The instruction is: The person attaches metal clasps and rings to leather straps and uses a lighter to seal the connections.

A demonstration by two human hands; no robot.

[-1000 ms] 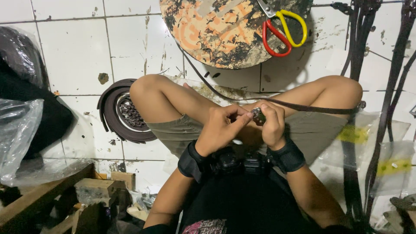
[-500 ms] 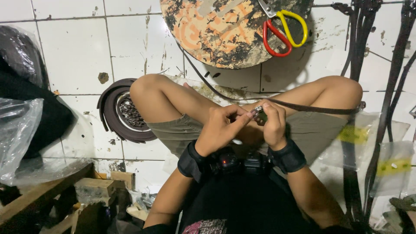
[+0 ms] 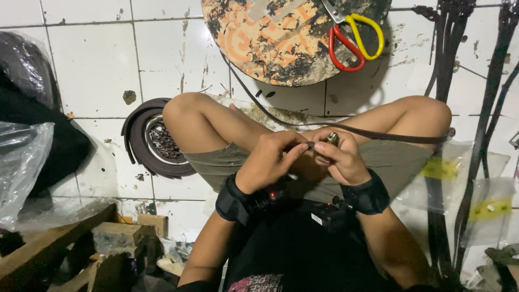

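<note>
1. We take the person's right knee (image 3: 427, 116) as our landmark: just below it lies a clear plastic packet (image 3: 451, 170) with a yellow label.
2. Further below and right of the knee, a second clear packet (image 3: 489, 211) carries a yellow label too.

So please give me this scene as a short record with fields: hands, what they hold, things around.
left hand: pinches the end of a thin dark strap
right hand: holds a small metal piece at the same strap end
posture: seated on white tiled floor, knees raised
ahead: round stained board with red and yellow scissors
left side: coiled strap, clear plastic bag
</note>
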